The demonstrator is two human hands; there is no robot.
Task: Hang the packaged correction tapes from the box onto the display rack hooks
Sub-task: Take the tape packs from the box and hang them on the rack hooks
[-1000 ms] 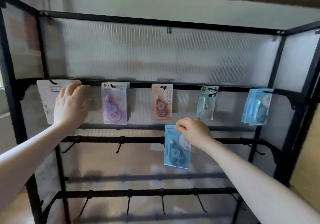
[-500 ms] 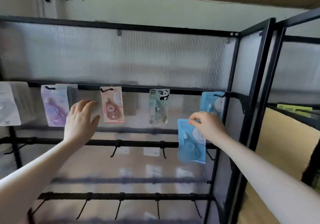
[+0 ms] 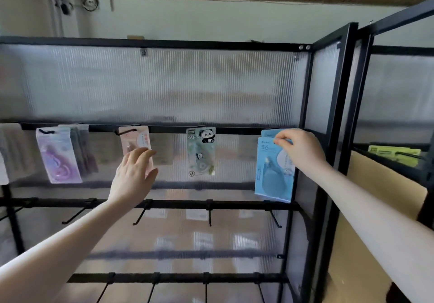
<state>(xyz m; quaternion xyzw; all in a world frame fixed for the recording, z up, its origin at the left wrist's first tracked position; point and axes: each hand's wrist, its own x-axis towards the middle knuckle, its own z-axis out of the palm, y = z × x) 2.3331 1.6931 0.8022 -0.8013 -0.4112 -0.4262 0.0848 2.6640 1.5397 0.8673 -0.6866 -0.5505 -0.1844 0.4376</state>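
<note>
Black display rack [image 3: 164,44] with ribbed panels, my right hand [image 3: 301,149] pinching the blue correction tape pack [image 3: 273,171] at the top rail's right end, my left hand [image 3: 133,176] released, fingers straight before the pink pack [image 3: 137,139].

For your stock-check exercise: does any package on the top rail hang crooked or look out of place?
Yes. The purple package near the left end hangs tilted, its bottom swung rightward, whereas the panda package hangs straight.

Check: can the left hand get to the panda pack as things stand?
Probably yes. The left hand is open in front of the pink pack, and the panda pack hangs on the next hook with nothing between them.
</note>
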